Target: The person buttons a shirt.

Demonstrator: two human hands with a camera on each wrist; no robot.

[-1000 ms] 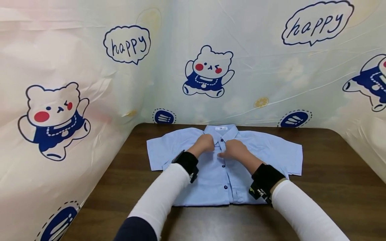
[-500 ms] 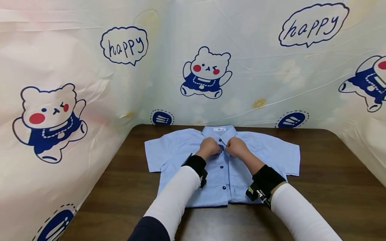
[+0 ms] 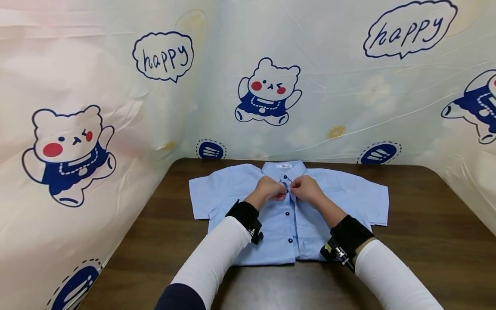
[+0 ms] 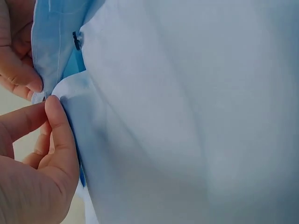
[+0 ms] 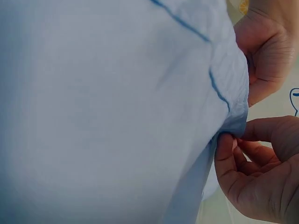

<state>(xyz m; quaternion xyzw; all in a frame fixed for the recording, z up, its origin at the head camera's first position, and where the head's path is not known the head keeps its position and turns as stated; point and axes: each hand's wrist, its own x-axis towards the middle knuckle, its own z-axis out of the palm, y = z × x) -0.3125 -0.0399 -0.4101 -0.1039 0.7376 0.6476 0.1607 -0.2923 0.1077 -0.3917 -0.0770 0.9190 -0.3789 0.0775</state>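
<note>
Two hands work the front of a shirt on a bench.

The left hand [image 3: 267, 189] and right hand [image 3: 306, 189] each pinch the placket edge of the light-blue short-sleeved cotton shirt [image 3: 240, 189], lying flat mid-way across the dark wooden bench [image 3: 426, 224], bare wood beyond either sleeve.

Dark brown wooden table [image 3: 426, 224] sits boxed in by a glossy plastic backdrop [image 3: 329, 64] covered in cartoon bears [image 3: 268, 92] in blue outfits, "happy" speech bubbles [image 3: 163, 56] and little lemon slices [image 3: 335, 131].
</note>
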